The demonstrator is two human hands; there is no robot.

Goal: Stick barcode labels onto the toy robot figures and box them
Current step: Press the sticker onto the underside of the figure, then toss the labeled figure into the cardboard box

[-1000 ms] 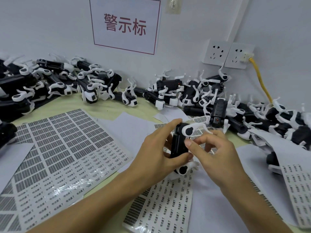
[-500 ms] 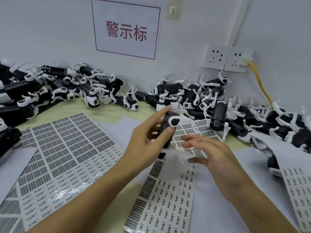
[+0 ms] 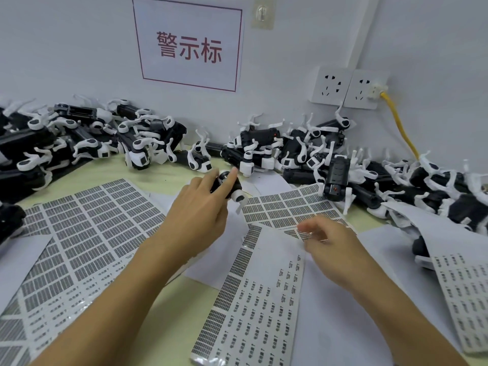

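Left hand: the left hand (image 3: 196, 210) is reaching out toward 12 o'clock and holding a toy robot (image 3: 229, 185), with its fingers curled around the black body.

Toy robot: it is sitting in that hand just in front of the middle pile (image 3: 266, 151) of other toy robots, low over the table (image 3: 169, 178). I cannot tell if it is touching the table.

Right hand: the right hand (image 3: 334, 248) is hovering at 3 o'clock over the label sheet (image 3: 287, 210). It is blurry, so I cannot tell if the fingertips are pinching a sticker or nothing at all.

Boxes: no box is showing anywhere.

Risk, mixing up: the toy may be going down right beside the pile, so a done one and a not-done one could be getting mixed.

Risk, knocking: the thin white legs (image 3: 241, 204) are sticking out, so they could be catching on the pile and pushing toys over.

Risk, stickers: many sheets are lying on top of each other, like the long sheet (image 3: 253, 307) at 6 o'clock. A finger could be lifting the wrong sticker, or two at once.

Risk, looking away: both hands are working apart, so one could be slipping.
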